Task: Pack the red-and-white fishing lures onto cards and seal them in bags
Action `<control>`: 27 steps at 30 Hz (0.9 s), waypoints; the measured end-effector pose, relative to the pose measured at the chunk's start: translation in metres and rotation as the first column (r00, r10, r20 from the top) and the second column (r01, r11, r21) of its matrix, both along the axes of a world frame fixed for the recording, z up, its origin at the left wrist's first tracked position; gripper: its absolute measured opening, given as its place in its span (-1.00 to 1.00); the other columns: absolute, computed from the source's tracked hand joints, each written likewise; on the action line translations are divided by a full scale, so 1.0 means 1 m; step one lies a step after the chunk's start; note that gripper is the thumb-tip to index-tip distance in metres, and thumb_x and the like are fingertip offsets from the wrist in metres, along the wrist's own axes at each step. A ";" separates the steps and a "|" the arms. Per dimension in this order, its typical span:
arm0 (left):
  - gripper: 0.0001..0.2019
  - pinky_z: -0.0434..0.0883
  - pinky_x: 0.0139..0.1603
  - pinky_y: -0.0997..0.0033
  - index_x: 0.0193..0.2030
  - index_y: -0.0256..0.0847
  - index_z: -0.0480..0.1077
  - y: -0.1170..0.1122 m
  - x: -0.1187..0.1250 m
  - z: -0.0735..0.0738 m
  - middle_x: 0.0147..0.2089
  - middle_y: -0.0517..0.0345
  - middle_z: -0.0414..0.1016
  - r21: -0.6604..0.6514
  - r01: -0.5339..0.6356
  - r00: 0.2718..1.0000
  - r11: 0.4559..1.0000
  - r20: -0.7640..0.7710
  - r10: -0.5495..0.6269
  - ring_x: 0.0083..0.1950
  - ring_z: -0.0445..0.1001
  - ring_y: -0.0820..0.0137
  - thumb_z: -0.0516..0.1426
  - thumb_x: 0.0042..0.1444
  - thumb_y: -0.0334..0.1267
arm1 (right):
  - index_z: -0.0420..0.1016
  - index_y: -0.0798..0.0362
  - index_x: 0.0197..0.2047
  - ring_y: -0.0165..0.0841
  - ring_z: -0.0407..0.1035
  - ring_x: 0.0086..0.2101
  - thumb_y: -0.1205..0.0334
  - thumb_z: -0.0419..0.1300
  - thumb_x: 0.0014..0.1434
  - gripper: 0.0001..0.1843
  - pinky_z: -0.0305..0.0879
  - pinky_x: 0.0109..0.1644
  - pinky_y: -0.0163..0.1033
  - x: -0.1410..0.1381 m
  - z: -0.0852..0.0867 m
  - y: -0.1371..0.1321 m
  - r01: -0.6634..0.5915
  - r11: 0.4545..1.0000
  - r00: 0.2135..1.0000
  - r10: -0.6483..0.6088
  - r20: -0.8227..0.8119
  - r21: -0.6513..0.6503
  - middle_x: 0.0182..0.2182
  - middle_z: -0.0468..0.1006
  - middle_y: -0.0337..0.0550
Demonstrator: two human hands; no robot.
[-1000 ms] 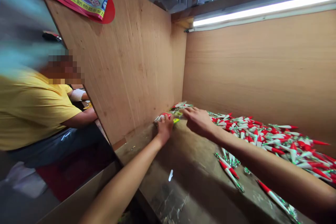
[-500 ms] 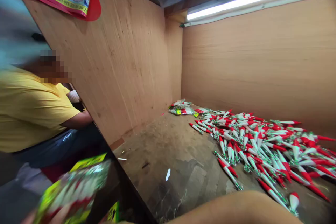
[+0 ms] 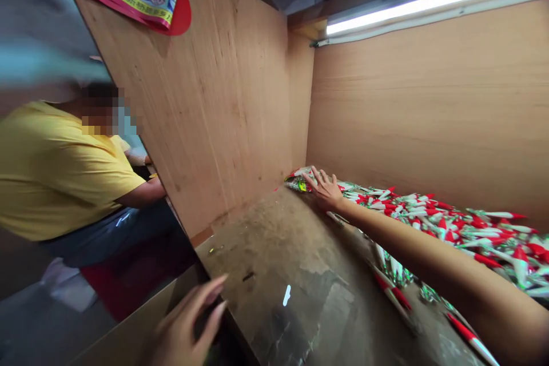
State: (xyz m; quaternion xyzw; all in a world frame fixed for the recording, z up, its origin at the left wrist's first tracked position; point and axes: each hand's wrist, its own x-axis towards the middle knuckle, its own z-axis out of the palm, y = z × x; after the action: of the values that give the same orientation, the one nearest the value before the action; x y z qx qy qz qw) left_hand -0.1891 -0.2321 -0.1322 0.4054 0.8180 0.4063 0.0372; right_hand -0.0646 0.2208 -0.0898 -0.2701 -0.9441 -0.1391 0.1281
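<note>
At the lower left, over the front edge of the worktop [image 3: 317,309], my left hand [image 3: 189,323] is open and holds nothing; its thumb and fingers are apart. My right hand [image 3: 326,190] reaches into the far corner, its fingers spread over clear packs of red-and-white squid jigs [image 3: 295,183], which show a bit of yellow-green label. The hand touches or hovers just above them; I cannot tell which. Loose squid jigs [image 3: 446,223] lie in a wide pile along the back and right, partly hidden by my right forearm.
Plywood panels stand at the left [image 3: 206,97] and back [image 3: 420,108]. A lit tube [image 3: 437,0] runs above. A small white plastic piece [image 3: 287,295] lies on the worktop. Beyond the left panel sits a person in a yellow shirt [image 3: 72,166]. A cardboard flap [image 3: 128,326] shows below.
The pack of squid jigs held at the lower left is gone from view, and my left hand is empty there. My right arm has stretched out to the packs in the corner.
</note>
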 end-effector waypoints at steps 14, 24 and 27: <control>-0.34 0.36 0.22 0.08 0.47 -0.03 -0.04 0.368 -0.029 0.002 0.35 -0.16 0.26 0.500 -0.170 0.038 0.849 0.865 -0.501 0.27 0.40 0.18 0.02 0.35 0.13 | -0.39 -0.28 0.52 0.08 0.20 0.26 0.35 0.19 0.13 0.10 0.10 0.27 0.21 -0.047 0.002 0.082 -0.064 0.993 0.996 0.070 0.058 -0.094 0.48 -0.24 0.12; -0.18 0.31 0.27 0.12 0.50 -0.09 -0.19 0.367 -0.032 0.004 0.33 -0.27 0.27 0.515 -0.140 -0.008 0.846 0.854 -0.521 0.28 0.41 0.19 0.03 0.25 0.20 | 0.11 -0.07 0.40 -0.05 0.40 0.07 0.35 0.12 0.24 -0.32 0.19 0.22 0.06 -0.051 0.010 0.056 -0.023 0.993 1.000 0.022 -0.011 -0.112 0.26 0.20 0.18; -0.29 0.39 0.19 0.08 0.41 -0.18 0.08 0.359 -0.030 0.016 0.21 -0.25 0.39 0.486 -0.137 -0.017 0.863 0.870 -0.492 0.16 0.50 0.16 0.03 0.26 0.19 | 0.10 -0.07 0.40 -0.09 0.40 0.07 0.37 0.10 0.27 -0.34 0.21 0.21 0.02 -0.044 0.011 0.021 -0.052 0.996 0.998 0.049 -0.041 -0.074 0.25 0.23 0.18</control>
State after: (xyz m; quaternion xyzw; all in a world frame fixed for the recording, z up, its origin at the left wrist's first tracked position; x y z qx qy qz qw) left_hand -0.2192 0.1273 -0.1164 0.1025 0.3719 0.7325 0.5609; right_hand -0.1083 0.2421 -0.0790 -0.2535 -0.9524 -0.0951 0.1401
